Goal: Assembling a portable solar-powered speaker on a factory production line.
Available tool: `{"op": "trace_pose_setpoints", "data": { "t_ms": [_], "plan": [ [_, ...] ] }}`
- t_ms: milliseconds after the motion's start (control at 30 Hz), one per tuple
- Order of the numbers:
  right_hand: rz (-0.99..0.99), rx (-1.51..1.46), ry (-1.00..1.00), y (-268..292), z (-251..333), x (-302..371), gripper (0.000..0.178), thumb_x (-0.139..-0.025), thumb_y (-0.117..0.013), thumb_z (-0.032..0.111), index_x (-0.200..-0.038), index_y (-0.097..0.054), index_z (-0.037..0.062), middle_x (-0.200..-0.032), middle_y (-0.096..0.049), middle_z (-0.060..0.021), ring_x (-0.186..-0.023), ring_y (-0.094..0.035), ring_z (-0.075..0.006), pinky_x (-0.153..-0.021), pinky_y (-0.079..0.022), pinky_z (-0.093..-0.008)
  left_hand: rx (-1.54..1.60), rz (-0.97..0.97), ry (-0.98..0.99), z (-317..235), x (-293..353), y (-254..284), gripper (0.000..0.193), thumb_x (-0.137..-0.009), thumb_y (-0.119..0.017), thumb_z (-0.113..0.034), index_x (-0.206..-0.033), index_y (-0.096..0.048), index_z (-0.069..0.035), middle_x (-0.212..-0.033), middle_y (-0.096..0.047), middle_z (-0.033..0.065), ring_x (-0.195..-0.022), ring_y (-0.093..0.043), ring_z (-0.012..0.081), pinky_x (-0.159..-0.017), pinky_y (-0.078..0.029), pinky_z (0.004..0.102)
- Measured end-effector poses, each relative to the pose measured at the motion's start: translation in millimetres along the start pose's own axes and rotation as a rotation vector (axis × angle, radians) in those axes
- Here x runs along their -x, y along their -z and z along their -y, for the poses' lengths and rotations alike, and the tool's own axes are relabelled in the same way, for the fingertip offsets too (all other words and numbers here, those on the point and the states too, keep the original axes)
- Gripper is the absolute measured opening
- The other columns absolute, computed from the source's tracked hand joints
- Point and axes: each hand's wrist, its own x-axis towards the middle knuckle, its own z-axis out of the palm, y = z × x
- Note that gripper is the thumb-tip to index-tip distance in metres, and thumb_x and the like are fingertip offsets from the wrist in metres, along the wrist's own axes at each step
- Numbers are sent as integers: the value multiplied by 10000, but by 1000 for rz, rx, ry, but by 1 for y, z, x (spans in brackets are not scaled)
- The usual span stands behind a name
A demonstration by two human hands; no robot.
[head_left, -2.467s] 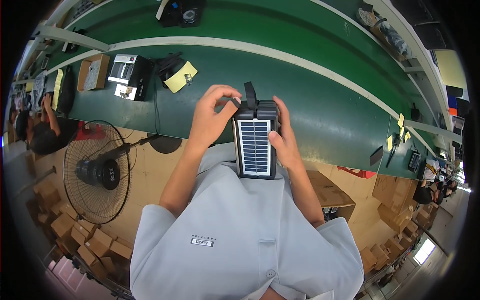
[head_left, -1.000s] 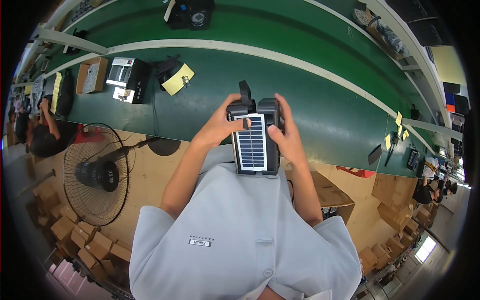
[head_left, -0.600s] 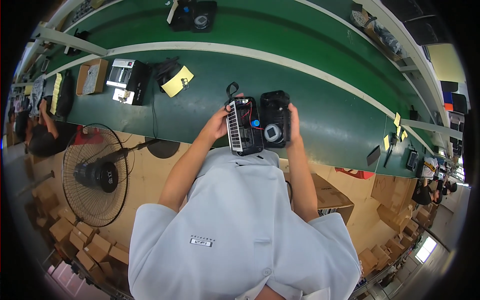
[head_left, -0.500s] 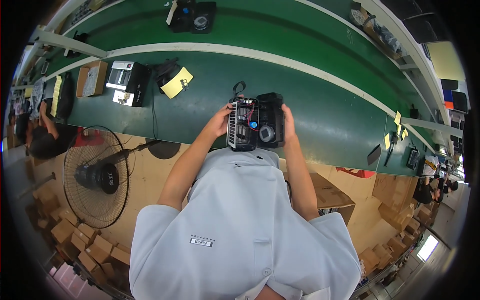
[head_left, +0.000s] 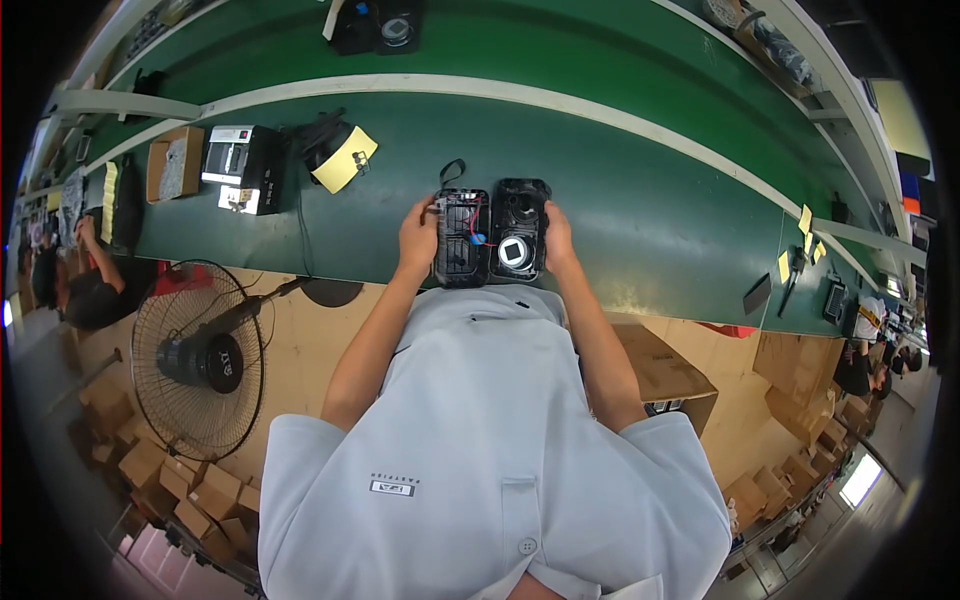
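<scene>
Two halves of a black plastic housing lie side by side, hollow sides up, at the bench's near edge. My left hand (head_left: pixel 419 237) is closed on the outer edge of the left half (head_left: pixel 460 255), which has ribbed compartments and a strap loop (head_left: pixel 452 172) at its far end. My right hand (head_left: pixel 558 238) grips the outer edge of the right half (head_left: pixel 522 210). A round speaker-like part (head_left: pixel 514 252) with a silver rim and a pale square centre sits in the right half. Red wires and a small blue piece (head_left: pixel 477 239) bridge the gap between the halves.
On the green bench (head_left: pixel 650 230) to the left are a black-and-silver machine (head_left: pixel 243 170), a cardboard box (head_left: pixel 174 163) and yellow paper (head_left: pixel 346 160) on a black bundle. A dark flat piece (head_left: pixel 757 294) lies right. A fan (head_left: pixel 200 358) stands left, an open carton (head_left: pixel 660 365) below.
Both hands have swung the housing halves flatter and a little apart, shifting them slightly left. The insides of both halves now face up, and the round part shows more fully.
</scene>
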Motion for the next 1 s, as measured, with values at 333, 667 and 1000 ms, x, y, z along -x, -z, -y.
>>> {"op": "trace_pose_setpoints", "data": {
  "t_ms": [333,667,1000],
  "plan": [
    [-456,1282,810,-67,9,22,236,-904,-587,180,-1080,-653,37,-1049,-621,-192,-1038,-570,-397,-905,-455,-453,-390,-233,-17,5,11,25,344,-1000,-438,-244,-1194,-619,-24,-1153,-647,229,-1064,-616,352,-941,-453,384],
    [375,1360,1098,-157,12,22,132,-800,-703,112,-919,-663,71,-920,-589,-97,-922,-593,-301,-801,-489,-439,-195,-167,-165,0,13,30,320,-990,-492,-191,-1223,-562,16,-1139,-639,206,-1034,-622,312,-912,-473,367],
    [445,1517,1179,-171,2,7,87,-848,-634,111,-890,-584,53,-906,-564,-112,-820,-630,-309,-672,-555,-434,-346,-206,-333,4,10,28,311,-1007,-501,-199,-1220,-547,23,-1140,-611,188,-1040,-615,283,-923,-471,373]
  ]
}}
